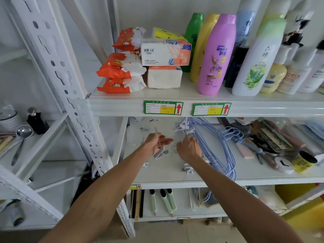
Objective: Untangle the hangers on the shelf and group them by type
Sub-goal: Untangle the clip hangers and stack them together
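Two bare arms reach into a white metal shelf (175,179) against a white wall. The left hand (156,143) pinches a clear clip hanger (158,137); the right hand (188,149), fingers curled, grips tangled clip hangers beside blue hangers (217,149). Bottles (216,55) and tissue packs (165,52) crowd the shelf above.

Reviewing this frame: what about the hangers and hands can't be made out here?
- Head view: the clear clip hangers blur into the white shelf; their count is unreadable.
- The right hand covers what its fingers grip.
- The upper shelf's edge hides the tops of the blue wire hangers.
- Price labels are too small.
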`<action>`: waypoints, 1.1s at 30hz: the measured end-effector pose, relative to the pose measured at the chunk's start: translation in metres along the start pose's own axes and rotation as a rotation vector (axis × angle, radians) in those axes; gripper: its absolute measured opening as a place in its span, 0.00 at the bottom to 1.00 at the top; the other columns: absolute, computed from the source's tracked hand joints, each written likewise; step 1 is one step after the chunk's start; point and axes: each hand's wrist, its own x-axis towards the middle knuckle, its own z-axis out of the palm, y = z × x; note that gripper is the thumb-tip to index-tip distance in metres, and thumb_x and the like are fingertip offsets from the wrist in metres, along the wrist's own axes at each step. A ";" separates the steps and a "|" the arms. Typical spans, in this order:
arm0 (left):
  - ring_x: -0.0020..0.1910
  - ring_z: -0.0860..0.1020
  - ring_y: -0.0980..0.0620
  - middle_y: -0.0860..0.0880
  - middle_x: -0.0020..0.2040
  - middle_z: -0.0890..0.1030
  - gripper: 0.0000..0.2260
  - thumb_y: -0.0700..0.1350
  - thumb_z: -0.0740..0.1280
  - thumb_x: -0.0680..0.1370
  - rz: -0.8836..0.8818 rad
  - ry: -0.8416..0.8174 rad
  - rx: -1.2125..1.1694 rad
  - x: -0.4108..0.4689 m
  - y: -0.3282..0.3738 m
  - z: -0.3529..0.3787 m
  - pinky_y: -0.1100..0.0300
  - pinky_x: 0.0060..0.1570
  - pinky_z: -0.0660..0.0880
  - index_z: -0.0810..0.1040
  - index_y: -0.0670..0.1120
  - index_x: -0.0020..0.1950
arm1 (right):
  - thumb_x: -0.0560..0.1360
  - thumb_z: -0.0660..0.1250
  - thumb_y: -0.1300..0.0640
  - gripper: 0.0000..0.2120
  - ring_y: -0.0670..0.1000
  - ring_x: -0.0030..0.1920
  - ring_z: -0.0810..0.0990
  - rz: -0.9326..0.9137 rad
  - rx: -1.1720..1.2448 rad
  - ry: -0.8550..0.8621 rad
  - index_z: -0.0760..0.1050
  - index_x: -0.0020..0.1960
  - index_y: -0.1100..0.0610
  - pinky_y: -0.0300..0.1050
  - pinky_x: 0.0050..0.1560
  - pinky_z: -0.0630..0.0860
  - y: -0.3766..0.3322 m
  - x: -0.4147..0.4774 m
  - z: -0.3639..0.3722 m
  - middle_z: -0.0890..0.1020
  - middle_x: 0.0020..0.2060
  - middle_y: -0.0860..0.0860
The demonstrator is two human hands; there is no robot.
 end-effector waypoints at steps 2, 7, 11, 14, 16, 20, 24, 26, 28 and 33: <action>0.34 0.83 0.47 0.39 0.42 0.86 0.14 0.46 0.52 0.85 -0.004 0.011 -0.009 -0.007 -0.003 0.004 0.54 0.38 0.67 0.71 0.43 0.44 | 0.79 0.57 0.50 0.17 0.61 0.55 0.79 -0.035 0.126 -0.119 0.76 0.56 0.62 0.50 0.53 0.76 -0.006 -0.001 -0.003 0.80 0.54 0.61; 0.24 0.67 0.50 0.46 0.25 0.71 0.19 0.49 0.58 0.83 -0.035 0.021 -0.028 -0.033 -0.007 0.004 0.62 0.26 0.62 0.66 0.47 0.32 | 0.76 0.59 0.52 0.14 0.61 0.51 0.83 0.034 0.297 -0.238 0.77 0.54 0.59 0.49 0.51 0.78 -0.008 0.004 -0.005 0.83 0.49 0.59; 0.22 0.66 0.52 0.48 0.23 0.67 0.23 0.52 0.58 0.83 -0.062 -0.074 -0.077 -0.047 -0.015 0.002 0.59 0.31 0.62 0.64 0.48 0.28 | 0.81 0.63 0.54 0.09 0.53 0.30 0.81 0.160 0.824 -0.341 0.74 0.55 0.60 0.44 0.31 0.72 -0.015 0.002 -0.020 0.83 0.39 0.57; 0.22 0.67 0.52 0.50 0.24 0.70 0.21 0.54 0.55 0.84 -0.065 -0.113 0.063 -0.058 -0.024 0.008 0.59 0.31 0.66 0.67 0.48 0.33 | 0.79 0.59 0.69 0.08 0.51 0.25 0.78 0.039 0.913 -0.395 0.77 0.52 0.67 0.41 0.27 0.68 -0.021 -0.003 -0.031 0.84 0.35 0.61; 0.23 0.65 0.52 0.52 0.24 0.67 0.19 0.54 0.53 0.85 -0.045 -0.118 0.137 -0.065 -0.026 0.010 0.59 0.31 0.67 0.69 0.47 0.37 | 0.77 0.56 0.73 0.12 0.51 0.24 0.79 0.007 0.894 -0.400 0.77 0.51 0.65 0.40 0.25 0.68 -0.026 -0.008 -0.038 0.85 0.34 0.61; 0.24 0.63 0.53 0.51 0.25 0.63 0.15 0.53 0.55 0.85 -0.055 -0.160 0.206 -0.085 -0.032 0.012 0.58 0.32 0.71 0.74 0.43 0.54 | 0.75 0.59 0.71 0.13 0.52 0.31 0.82 -0.106 0.693 -0.322 0.78 0.54 0.62 0.40 0.27 0.77 -0.022 -0.009 -0.039 0.85 0.36 0.58; 0.23 0.61 0.55 0.52 0.25 0.62 0.14 0.53 0.59 0.84 -0.009 -0.279 0.145 -0.103 -0.050 0.021 0.60 0.30 0.69 0.73 0.42 0.56 | 0.79 0.63 0.64 0.10 0.50 0.36 0.83 -0.299 0.624 -0.347 0.81 0.55 0.56 0.48 0.42 0.82 -0.007 -0.013 -0.040 0.85 0.42 0.53; 0.20 0.60 0.56 0.53 0.21 0.62 0.12 0.50 0.59 0.84 0.039 -0.316 0.046 -0.105 -0.056 0.029 0.62 0.28 0.66 0.74 0.42 0.53 | 0.78 0.64 0.62 0.10 0.50 0.41 0.83 -0.351 0.555 -0.259 0.82 0.55 0.53 0.48 0.44 0.82 0.002 -0.019 -0.042 0.85 0.45 0.50; 0.19 0.61 0.56 0.53 0.20 0.63 0.11 0.48 0.57 0.84 0.088 -0.254 -0.080 -0.105 -0.062 0.039 0.63 0.28 0.66 0.73 0.42 0.49 | 0.77 0.66 0.59 0.09 0.50 0.43 0.81 -0.294 0.470 -0.096 0.80 0.57 0.55 0.40 0.40 0.75 0.011 -0.024 -0.047 0.84 0.50 0.53; 0.30 0.72 0.51 0.46 0.33 0.75 0.14 0.50 0.59 0.84 0.150 0.212 -0.189 -0.104 -0.066 0.074 0.56 0.35 0.70 0.75 0.43 0.44 | 0.75 0.65 0.34 0.31 0.56 0.44 0.85 -0.058 0.557 -0.745 0.80 0.57 0.63 0.51 0.49 0.82 0.025 -0.036 -0.070 0.85 0.48 0.59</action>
